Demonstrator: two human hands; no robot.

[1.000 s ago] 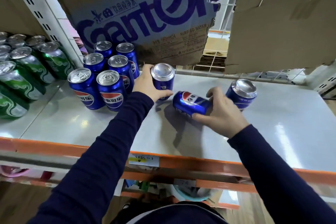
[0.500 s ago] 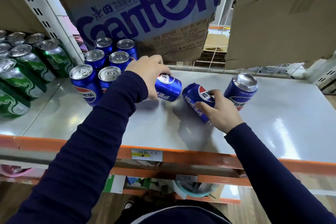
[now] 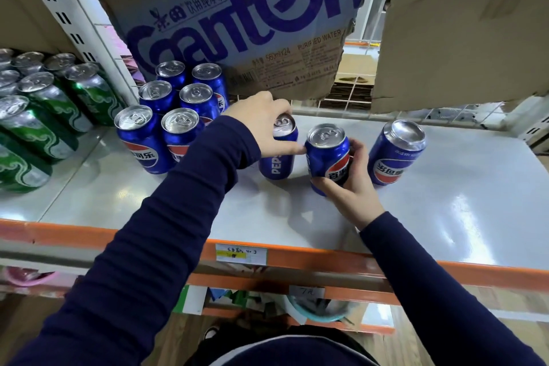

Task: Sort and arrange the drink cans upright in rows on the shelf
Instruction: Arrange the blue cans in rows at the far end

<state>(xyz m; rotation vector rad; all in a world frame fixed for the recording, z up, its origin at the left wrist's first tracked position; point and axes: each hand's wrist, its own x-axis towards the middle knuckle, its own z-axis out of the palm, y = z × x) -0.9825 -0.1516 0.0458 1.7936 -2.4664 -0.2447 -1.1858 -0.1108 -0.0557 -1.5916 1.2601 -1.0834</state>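
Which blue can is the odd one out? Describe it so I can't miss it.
On the grey shelf, look right of both hands. The lone blue can stands there untouched. Unlike its neighbours, it is upside down: smooth base on top, logo inverted.

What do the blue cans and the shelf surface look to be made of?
Blue cans: likely aluminium, with bare silvery tops, pull tabs and glossy printed sides. Shelf surface: smooth pale grey, probably painted metal or laminate, which the picture leaves open; it mirrors the overhead light.
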